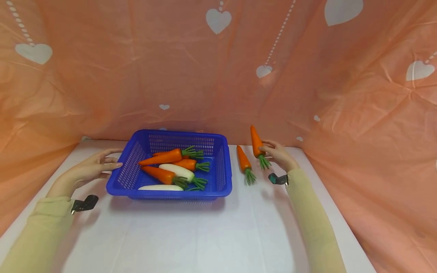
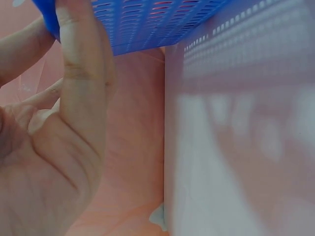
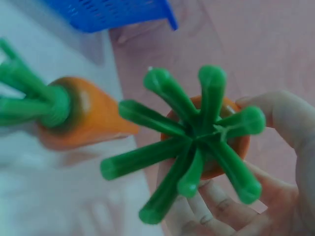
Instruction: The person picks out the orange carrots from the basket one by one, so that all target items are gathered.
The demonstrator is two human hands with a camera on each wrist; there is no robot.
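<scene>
A blue plastic basket point(image 1: 218, 185) stands on the white table and holds several orange carrots point(image 1: 162, 157) and two white radishes point(image 1: 175, 170). My left hand point(image 1: 97, 167) rests against the basket's left rim, fingers straight; in the left wrist view its fingers point(image 2: 81, 73) press the blue basket point(image 2: 162, 22). My right hand point(image 1: 278, 153) grips a carrot point(image 1: 256, 142) near its green top and holds it tilted, tip up, right of the basket. In the right wrist view the held carrot point(image 3: 236, 142) shows its green stalks end-on. A second carrot point(image 1: 243, 161) lies on the table just left of it, also seen as the lying carrot point(image 3: 83, 115).
An orange cloth with white hearts point(image 1: 218, 68) walls in the back and both sides of the white table point(image 1: 205, 235). The basket corner point(image 3: 123, 14) shows at the top of the right wrist view.
</scene>
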